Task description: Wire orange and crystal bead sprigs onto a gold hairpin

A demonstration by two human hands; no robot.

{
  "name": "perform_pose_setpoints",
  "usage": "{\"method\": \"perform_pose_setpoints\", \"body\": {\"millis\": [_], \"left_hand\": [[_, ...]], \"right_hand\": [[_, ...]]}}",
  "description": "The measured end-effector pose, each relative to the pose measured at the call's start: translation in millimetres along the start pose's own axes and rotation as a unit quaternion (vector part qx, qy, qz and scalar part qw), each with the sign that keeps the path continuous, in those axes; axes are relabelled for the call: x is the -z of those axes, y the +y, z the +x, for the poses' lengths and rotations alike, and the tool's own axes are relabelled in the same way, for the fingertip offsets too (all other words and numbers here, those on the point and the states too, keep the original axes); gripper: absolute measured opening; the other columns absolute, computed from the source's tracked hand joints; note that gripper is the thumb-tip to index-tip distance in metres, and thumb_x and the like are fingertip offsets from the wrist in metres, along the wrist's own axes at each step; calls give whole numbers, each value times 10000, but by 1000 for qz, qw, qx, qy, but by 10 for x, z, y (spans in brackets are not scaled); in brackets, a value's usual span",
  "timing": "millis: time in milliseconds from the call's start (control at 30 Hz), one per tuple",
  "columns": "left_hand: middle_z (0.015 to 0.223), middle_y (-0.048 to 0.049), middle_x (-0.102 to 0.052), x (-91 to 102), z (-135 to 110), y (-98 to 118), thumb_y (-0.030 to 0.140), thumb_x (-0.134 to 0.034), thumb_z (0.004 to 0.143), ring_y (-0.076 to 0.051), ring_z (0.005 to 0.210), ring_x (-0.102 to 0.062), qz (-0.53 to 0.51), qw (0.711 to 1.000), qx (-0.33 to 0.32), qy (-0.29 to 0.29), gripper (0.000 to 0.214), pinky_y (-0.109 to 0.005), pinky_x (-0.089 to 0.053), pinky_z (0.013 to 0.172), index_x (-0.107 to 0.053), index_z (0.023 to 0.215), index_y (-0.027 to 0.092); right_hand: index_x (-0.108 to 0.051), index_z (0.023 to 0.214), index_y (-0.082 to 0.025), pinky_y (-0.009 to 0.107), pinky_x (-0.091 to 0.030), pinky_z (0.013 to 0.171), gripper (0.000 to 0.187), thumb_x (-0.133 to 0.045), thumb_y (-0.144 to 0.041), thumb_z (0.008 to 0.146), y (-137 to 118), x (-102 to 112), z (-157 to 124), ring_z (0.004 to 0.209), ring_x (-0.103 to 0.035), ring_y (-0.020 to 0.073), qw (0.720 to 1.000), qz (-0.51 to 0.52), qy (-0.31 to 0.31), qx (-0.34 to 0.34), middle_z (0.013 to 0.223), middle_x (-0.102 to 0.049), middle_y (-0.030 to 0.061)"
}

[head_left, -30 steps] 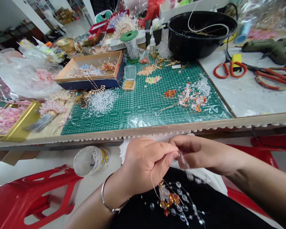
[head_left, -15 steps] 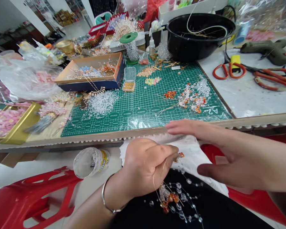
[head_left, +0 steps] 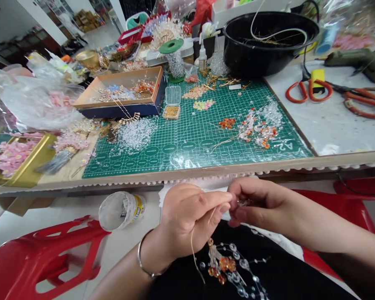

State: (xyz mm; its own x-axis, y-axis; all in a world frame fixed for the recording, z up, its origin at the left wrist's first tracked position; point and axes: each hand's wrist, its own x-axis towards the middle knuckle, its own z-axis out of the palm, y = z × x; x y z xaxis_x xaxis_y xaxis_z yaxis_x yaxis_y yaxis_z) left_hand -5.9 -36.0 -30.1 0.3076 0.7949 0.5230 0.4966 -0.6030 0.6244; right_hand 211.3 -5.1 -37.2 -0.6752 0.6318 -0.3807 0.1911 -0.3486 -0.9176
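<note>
Head view, lower ctr.: L hand (head_left: 186, 221), thumb & finger clamped on thin wire (head_left: 193, 246), prob. to steady it; beaded spray (head_left: 227, 264) hangs below, bottom ctr., its end cut off by the frame. R hand (head_left: 262, 202), alongside, seemingly pinches a small beaded bit (head_left: 244, 203), mostly finger-hidden. Orange beads (head_left: 227, 123), upper right of ctr., presumably kept w/in reach.
</note>
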Motion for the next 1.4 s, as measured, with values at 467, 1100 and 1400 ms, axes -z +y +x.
{"method": "perform_pose_setpoints", "body": {"millis": [467, 1100, 1400], "left_hand": [[667, 24, -712, 23, -28, 19, 177, -656, 946, -114, 584, -636, -10, 999, 28, 40, 133, -242, -521, 606, -749, 1033, 215], [808, 63, -793, 435, 218, 279, 191, -648, 936, -119, 684, -701, 67, 961, 180, -199, 165, -245, -480, 651, -785, 897, 275], [821, 53, -783, 137, 454, 222, 352, -604, 950, -154, 799, -693, -22, 880, 302, -367, 219, -274, -410, 669, -784, 861, 263]], "right_hand": [[-562, 815, -235, 211, -254, 447, 352, -681, -554, 904, 38, 28, -211, 526, -291, 90, 991, 44, 122, -15, 617, -412, -61], [-676, 946, -246, 339, -465, 701, 121, -561, -271, 973, -18, 286, -387, 803, -649, 221, 837, -468, 173, 224, 904, -705, 60], [-587, 879, -218, 249, -406, 563, 160, -491, -232, 1006, -101, 125, -345, 616, -559, 113, 841, -474, 120, 230, 758, -612, -11]]}}
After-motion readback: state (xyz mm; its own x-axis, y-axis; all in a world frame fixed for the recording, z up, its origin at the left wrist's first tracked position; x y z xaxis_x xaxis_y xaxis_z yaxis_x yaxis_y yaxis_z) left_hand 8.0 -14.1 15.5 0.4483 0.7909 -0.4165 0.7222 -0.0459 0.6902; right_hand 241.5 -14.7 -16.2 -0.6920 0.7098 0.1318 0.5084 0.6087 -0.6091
